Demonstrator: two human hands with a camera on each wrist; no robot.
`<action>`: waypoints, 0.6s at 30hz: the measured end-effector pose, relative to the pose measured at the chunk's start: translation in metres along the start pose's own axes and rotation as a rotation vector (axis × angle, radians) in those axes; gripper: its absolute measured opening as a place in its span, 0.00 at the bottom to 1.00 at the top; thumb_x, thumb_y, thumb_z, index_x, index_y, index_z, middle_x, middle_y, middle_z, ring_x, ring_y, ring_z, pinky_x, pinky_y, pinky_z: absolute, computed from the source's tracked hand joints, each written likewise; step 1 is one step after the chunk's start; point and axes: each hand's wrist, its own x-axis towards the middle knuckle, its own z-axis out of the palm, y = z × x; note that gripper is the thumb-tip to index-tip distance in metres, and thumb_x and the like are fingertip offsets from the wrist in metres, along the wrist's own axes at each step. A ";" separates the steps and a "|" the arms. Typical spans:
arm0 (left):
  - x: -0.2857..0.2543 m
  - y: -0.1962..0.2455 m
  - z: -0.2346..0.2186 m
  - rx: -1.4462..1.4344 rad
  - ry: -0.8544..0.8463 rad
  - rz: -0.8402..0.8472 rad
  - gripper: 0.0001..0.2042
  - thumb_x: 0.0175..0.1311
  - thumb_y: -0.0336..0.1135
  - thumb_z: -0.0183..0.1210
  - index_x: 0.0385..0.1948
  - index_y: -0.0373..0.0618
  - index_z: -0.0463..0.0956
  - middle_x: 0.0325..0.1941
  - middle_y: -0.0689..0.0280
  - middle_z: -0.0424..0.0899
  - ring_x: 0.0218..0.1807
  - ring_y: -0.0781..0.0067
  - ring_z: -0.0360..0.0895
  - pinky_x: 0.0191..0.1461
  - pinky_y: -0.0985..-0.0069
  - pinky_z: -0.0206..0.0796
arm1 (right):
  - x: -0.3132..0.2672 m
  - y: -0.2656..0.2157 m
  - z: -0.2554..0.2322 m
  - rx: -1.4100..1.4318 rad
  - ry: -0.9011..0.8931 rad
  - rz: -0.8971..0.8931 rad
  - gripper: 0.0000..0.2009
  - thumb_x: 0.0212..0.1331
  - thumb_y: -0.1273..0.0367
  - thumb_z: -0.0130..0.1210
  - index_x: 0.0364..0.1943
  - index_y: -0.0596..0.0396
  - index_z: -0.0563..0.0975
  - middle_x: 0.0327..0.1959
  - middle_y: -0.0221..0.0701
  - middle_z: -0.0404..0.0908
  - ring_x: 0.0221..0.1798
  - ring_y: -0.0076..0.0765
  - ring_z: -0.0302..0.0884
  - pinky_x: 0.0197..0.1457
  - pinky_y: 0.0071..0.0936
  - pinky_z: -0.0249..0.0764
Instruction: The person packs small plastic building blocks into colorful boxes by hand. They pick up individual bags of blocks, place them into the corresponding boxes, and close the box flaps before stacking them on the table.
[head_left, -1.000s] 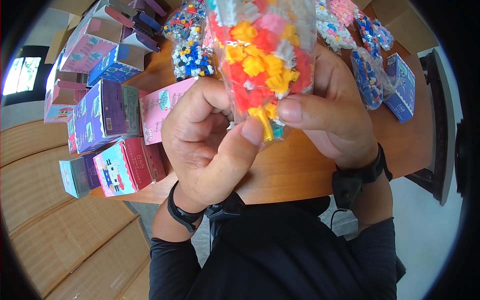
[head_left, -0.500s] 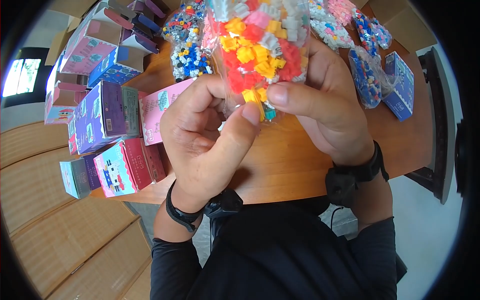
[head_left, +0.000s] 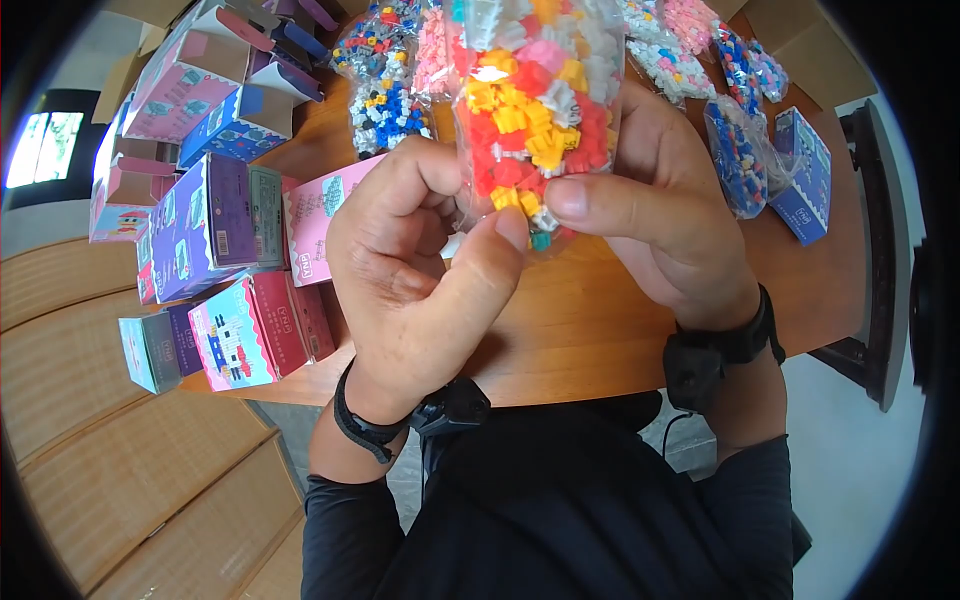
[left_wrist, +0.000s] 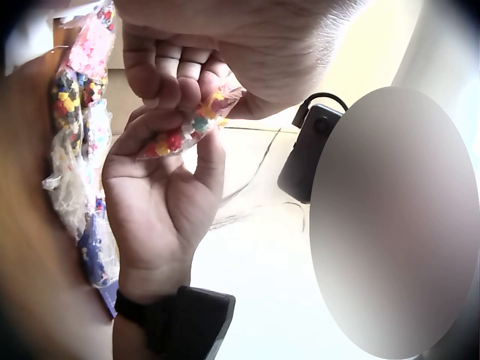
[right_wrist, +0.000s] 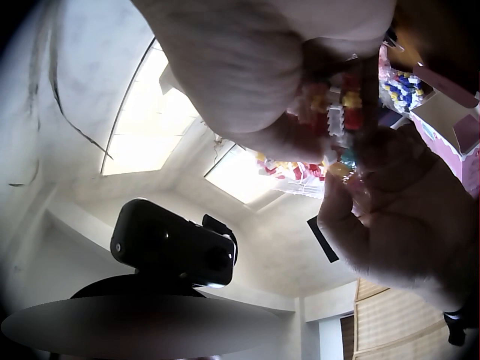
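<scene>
A clear plastic bag of small building bricks (head_left: 530, 120), mostly red, yellow and white, is held up in front of the body in the head view. My left hand (head_left: 400, 270) pinches its lower left corner, thumb in front and fingers bent behind. From the other side, my right hand (head_left: 670, 210) grips the bag with the thumb across its lower front; its other fingers are mostly hidden behind the bag. In the left wrist view the bag's end (left_wrist: 180, 139) shows between both hands. Bricks show through the plastic (right_wrist: 341, 165) between the hands in the right wrist view.
Printed toy boxes, such as a purple one (head_left: 195, 230) and a red one (head_left: 265, 330), stand at the left of the wooden table (head_left: 590, 320). More brick bags (head_left: 390, 110) lie behind my hands. At right are a blue-brick bag (head_left: 735, 155) and a blue box (head_left: 803, 180).
The bag shifted left and up at first, then came back right and slightly down. Both hands moved with it and kept their grip near its lower end.
</scene>
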 end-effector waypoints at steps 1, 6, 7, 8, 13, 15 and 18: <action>0.000 0.000 0.001 0.012 0.010 0.006 0.05 0.56 0.23 0.58 0.31 0.38 0.72 0.29 0.73 0.75 0.29 0.89 0.67 0.35 0.87 0.59 | 0.000 0.000 0.000 -0.001 0.002 0.000 0.29 0.49 0.74 0.58 0.58 0.64 0.64 0.52 0.35 0.76 0.55 0.27 0.73 0.61 0.27 0.66; -0.001 0.000 0.003 0.037 0.014 0.007 0.05 0.55 0.22 0.58 0.31 0.38 0.72 0.29 0.72 0.75 0.29 0.88 0.68 0.35 0.87 0.60 | -0.002 -0.005 0.001 -0.056 0.043 0.017 0.30 0.47 0.75 0.59 0.58 0.63 0.64 0.52 0.35 0.76 0.55 0.27 0.73 0.61 0.27 0.65; -0.001 -0.001 0.002 0.038 0.007 0.006 0.05 0.55 0.22 0.58 0.31 0.38 0.72 0.29 0.72 0.75 0.29 0.88 0.68 0.35 0.87 0.60 | -0.002 -0.006 0.000 -0.045 0.014 0.039 0.30 0.46 0.76 0.59 0.58 0.63 0.64 0.52 0.35 0.76 0.55 0.27 0.73 0.61 0.27 0.65; -0.001 0.000 0.003 0.039 0.008 0.001 0.05 0.55 0.22 0.58 0.31 0.38 0.72 0.29 0.72 0.75 0.29 0.88 0.68 0.35 0.87 0.60 | -0.002 -0.007 -0.001 -0.063 0.009 0.042 0.31 0.46 0.76 0.60 0.59 0.63 0.63 0.52 0.35 0.75 0.55 0.27 0.73 0.62 0.27 0.65; -0.001 0.001 0.004 0.063 0.030 -0.009 0.05 0.55 0.22 0.57 0.31 0.38 0.72 0.30 0.72 0.74 0.31 0.88 0.68 0.35 0.87 0.61 | -0.003 -0.008 -0.002 -0.067 -0.013 0.031 0.34 0.45 0.75 0.60 0.60 0.63 0.61 0.55 0.35 0.73 0.57 0.28 0.71 0.63 0.28 0.64; -0.001 0.001 0.001 0.088 0.026 -0.004 0.04 0.55 0.22 0.57 0.30 0.38 0.72 0.30 0.72 0.74 0.31 0.88 0.69 0.36 0.86 0.61 | -0.003 -0.008 -0.002 -0.072 -0.032 0.028 0.35 0.44 0.75 0.60 0.61 0.62 0.60 0.56 0.34 0.72 0.57 0.28 0.71 0.63 0.28 0.64; -0.001 0.001 0.001 0.098 0.021 -0.007 0.04 0.54 0.22 0.57 0.30 0.37 0.72 0.30 0.71 0.74 0.32 0.87 0.69 0.38 0.86 0.63 | -0.003 -0.008 -0.003 -0.103 -0.015 0.051 0.35 0.44 0.76 0.59 0.62 0.62 0.59 0.56 0.34 0.72 0.58 0.28 0.71 0.62 0.27 0.63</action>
